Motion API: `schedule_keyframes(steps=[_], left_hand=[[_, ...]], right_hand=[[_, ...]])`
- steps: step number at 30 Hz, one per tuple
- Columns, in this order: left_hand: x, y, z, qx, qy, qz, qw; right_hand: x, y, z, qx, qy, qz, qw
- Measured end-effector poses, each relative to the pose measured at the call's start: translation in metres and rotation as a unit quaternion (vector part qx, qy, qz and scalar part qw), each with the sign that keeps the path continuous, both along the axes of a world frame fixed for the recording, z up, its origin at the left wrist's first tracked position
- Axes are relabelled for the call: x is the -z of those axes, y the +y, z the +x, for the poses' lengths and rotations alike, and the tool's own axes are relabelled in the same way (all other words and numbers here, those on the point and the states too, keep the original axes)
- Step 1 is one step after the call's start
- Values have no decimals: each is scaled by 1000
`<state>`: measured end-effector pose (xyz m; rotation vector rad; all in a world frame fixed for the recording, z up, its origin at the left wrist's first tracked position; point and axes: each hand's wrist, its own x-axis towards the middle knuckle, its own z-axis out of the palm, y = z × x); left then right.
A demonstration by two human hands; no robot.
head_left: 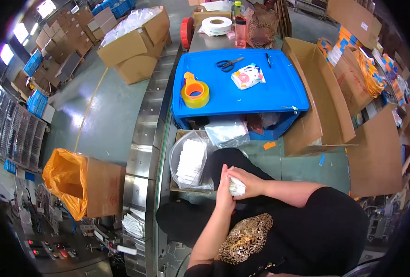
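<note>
Over my lap, my left hand (224,193) and my right hand (253,183) press together from both sides around a small white bundle (236,187). It looks like a stack of thin white packets, though my palms and fingers hide most of it. Just left of my hands stands an open carton with a clear plastic liner (172,159). Inside the liner lies a row of similar white packets (189,162). More white packets (134,224) rest on the metal conveyor (138,173) at the lower left.
Ahead, a blue lid (223,101) carries a tape roll (195,94), scissors (228,64) and a colourful soft pack (248,76). A long open carton (322,87) stands to the right. Beyond the conveyor is a carton with an orange liner (65,171). Clear bags (228,131) lie below the lid.
</note>
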<state>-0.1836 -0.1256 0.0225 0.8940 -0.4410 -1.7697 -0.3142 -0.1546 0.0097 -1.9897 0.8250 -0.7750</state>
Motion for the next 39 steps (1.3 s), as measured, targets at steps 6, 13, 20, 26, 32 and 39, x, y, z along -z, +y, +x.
schedule_keyframes(steps=[6,13,20,26,32,39], left_hand=[[-17,-32,71,-50,-158,28,986],[82,-41,172,-23,-680,23,732],[91,-35,156,1,-644,-20,765],[92,-38,161,-41,-633,-73,769],[84,-47,162,-49,-606,-64,792],[87,-49,160,-54,-603,-108,788]], right_hand=[[-37,-59,30,-5,-31,23,999],[3,-166,155,37,51,95,993],[73,-211,158,21,413,-29,910],[82,-181,188,-26,468,12,883],[51,-190,190,-5,477,45,878],[41,-162,194,-14,518,13,855]])
